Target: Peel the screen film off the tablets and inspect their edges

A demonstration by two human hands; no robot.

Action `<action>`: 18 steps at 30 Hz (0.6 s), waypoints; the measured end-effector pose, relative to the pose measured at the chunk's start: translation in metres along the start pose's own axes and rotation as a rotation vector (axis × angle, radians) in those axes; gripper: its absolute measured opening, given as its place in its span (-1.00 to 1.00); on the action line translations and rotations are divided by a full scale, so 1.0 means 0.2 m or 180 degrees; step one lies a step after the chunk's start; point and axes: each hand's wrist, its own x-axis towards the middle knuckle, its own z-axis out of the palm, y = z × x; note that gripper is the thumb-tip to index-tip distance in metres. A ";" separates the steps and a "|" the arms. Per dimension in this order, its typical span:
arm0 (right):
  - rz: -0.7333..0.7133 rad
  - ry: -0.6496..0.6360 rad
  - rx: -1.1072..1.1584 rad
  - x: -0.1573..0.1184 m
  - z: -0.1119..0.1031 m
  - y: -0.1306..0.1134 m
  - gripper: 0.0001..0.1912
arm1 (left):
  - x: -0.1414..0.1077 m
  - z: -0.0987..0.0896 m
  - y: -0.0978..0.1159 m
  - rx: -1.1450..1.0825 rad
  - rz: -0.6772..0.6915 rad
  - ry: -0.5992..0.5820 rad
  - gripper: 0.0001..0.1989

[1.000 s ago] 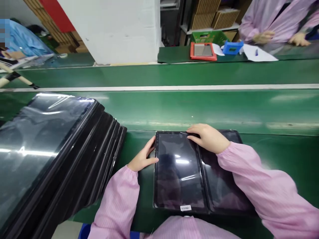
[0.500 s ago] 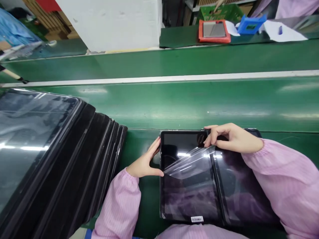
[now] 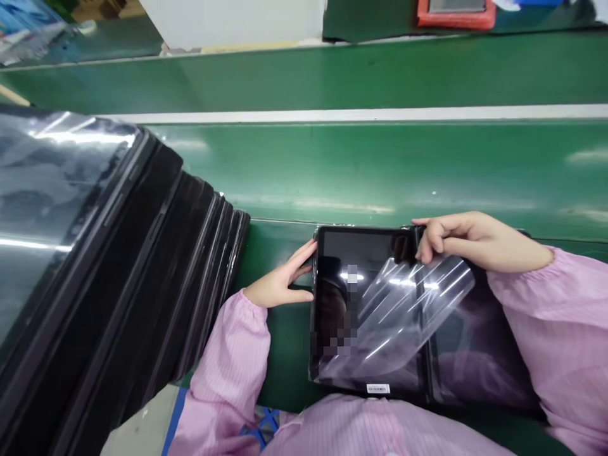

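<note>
Right hand (image 3: 475, 240) is pinching the peeled-back film (image 3: 408, 310) up off a black tablet (image 3: 365, 253) lying on the green belt (image 3: 380, 171). Left hand (image 3: 280, 285) is open against the tablet's left edge, with a leaning tablet stack (image 3: 142, 253) just left.

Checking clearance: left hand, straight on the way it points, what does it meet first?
The black tablet's left edge: the left hand's fingers look already at it, though contact is hard to confirm from this angle.

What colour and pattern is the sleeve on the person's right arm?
Pale pink, finely striped; the right sleeve shows best in the head view.
</note>
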 end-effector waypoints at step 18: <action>0.0170 0.0469 -0.0328 0.04 0.06 -0.09 -0.45 | 0.01 -0.02 -0.02 0.0194 0.0138 -0.0052 0.01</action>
